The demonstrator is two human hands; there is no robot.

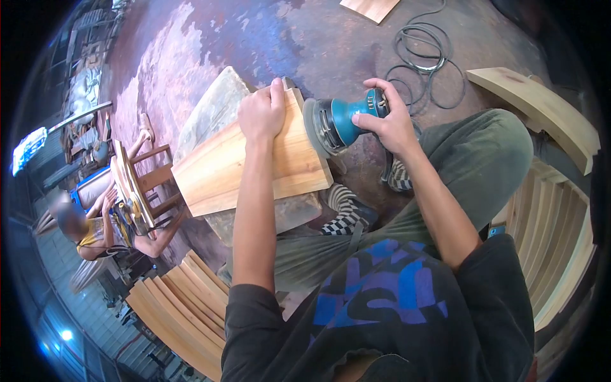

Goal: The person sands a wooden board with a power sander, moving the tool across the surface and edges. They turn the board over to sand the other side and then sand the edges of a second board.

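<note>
My right hand [389, 121] is wrapped round the back of a teal and black sander [344, 124]. The sander is turned on its side, its round grey pad against the right edge of a pale wooden board [223, 169]. My left hand [263, 113] grips the board's upper edge, with the thumb up and the fingers curled over it. Beneath the board lies a worn, light-coloured block [213, 111], partly hidden by the board.
Curved wooden pieces are stacked at the lower left [181, 312] and at the right [547, 223]. A curved beam [541, 105] lies upper right, near a coiled cable [423, 63]. A co-worker [105, 232] sits at the left by a wooden frame [149, 175].
</note>
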